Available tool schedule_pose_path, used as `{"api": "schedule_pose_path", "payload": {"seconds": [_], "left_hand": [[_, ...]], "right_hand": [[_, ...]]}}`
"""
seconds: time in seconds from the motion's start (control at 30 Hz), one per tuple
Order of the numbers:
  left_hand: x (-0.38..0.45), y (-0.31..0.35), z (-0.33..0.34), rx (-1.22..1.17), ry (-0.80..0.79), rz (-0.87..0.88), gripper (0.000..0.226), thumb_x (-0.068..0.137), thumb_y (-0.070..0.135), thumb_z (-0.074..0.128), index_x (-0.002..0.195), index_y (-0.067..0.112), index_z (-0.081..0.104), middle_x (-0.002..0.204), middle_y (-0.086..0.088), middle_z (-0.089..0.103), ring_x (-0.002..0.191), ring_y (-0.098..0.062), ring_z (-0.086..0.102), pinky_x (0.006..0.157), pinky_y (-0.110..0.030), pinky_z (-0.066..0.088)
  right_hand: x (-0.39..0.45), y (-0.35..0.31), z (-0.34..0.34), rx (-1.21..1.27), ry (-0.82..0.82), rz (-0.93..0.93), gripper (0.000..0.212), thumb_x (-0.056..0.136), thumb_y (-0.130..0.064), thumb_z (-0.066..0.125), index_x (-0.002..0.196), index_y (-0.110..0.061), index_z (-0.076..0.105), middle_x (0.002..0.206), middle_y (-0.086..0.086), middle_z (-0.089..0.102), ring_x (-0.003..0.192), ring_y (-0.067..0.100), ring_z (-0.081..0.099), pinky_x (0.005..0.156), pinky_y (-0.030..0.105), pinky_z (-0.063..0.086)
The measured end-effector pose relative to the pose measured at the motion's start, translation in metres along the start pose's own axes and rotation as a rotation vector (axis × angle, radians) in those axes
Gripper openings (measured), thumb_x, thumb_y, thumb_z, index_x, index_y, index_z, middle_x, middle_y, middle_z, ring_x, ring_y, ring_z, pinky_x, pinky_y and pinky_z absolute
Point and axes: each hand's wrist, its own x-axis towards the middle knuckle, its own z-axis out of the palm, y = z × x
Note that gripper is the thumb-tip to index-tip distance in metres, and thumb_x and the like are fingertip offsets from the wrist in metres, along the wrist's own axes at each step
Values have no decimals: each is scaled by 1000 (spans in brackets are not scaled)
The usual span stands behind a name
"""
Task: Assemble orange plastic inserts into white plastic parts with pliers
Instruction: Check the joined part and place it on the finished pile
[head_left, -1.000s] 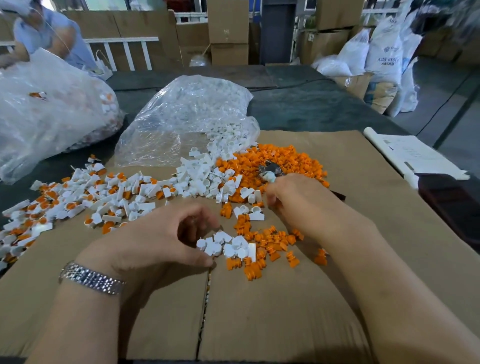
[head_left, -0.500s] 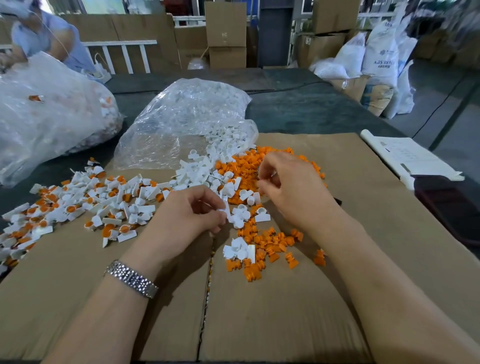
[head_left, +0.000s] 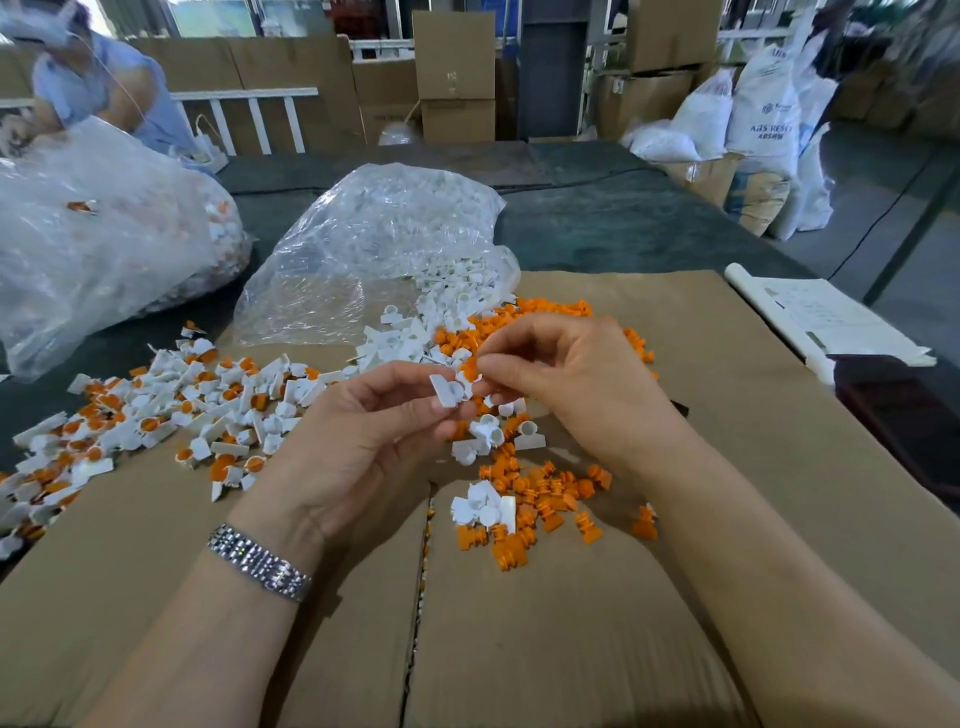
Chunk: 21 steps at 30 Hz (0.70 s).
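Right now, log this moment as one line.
left hand: pinches white part | right hand: pinches orange insert at it | pliers: unseen

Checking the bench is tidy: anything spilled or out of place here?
White parts spill from the open clear bag onto the cardboard, mingling with loose orange inserts. No pliers are visible.

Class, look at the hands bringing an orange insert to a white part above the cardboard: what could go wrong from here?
1. The left hand pinches the white part by its edge, so it may twist as the right hand presses the orange insert in.
2. A dropped insert could vanish among the loose orange inserts below.
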Motion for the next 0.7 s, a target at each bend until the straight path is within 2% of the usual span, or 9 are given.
{"api": "schedule_pose_path", "payload": {"seconds": [0.13, 0.33, 0.43, 0.53, 0.6, 0.7], "left_hand": [[-2, 1, 3, 17, -4, 60, 24, 76, -6, 70, 92, 8, 81, 86, -13, 76, 92, -30, 77, 73, -23, 61], [-7, 3, 8, 166, 59, 156, 25, 65, 10, 82, 90, 12, 81, 101, -14, 78, 96, -28, 76, 80, -27, 61], [-10, 3, 9, 306, 105, 214, 25, 69, 14, 82, 93, 12, 80, 99, -10, 79, 93, -25, 77, 77, -23, 60], [-12, 2, 11, 467, 151, 284, 21, 72, 20, 82, 93, 21, 80, 92, -3, 80, 86, -17, 78, 71, -15, 57], [-12, 2, 9, 435, 174, 316, 21, 72, 18, 82, 92, 23, 80, 92, -3, 80, 87, -19, 78, 74, -18, 58], [-11, 2, 7, 382, 176, 324, 20, 72, 15, 81, 91, 22, 81, 97, -6, 80, 92, -25, 77, 82, -25, 61]], "right_hand": [[-2, -2, 5, 18, -15, -5, 9, 92, -9, 72, 99, -4, 72, 82, 8, 76, 74, 15, 75, 70, 18, 57], [-2, 1, 15, -131, 40, -19, 2, 92, -17, 74, 90, -16, 73, 76, -7, 71, 68, 8, 68, 68, 22, 58], [-3, 4, 19, -202, 77, -22, 5, 91, -19, 74, 86, -19, 73, 76, -9, 71, 66, 5, 64, 62, 19, 55], [-3, 7, 26, -214, 130, -45, 5, 91, -19, 73, 86, -19, 71, 72, -9, 67, 61, 1, 59, 57, 14, 46], [-5, 8, 32, -185, 151, -67, 5, 91, -20, 73, 88, -18, 69, 72, -8, 66, 61, 3, 59, 57, 15, 45], [-7, 9, 36, -186, 173, -125, 7, 90, -23, 74, 90, -18, 68, 79, -7, 68, 70, 10, 64, 61, 21, 51]]}}
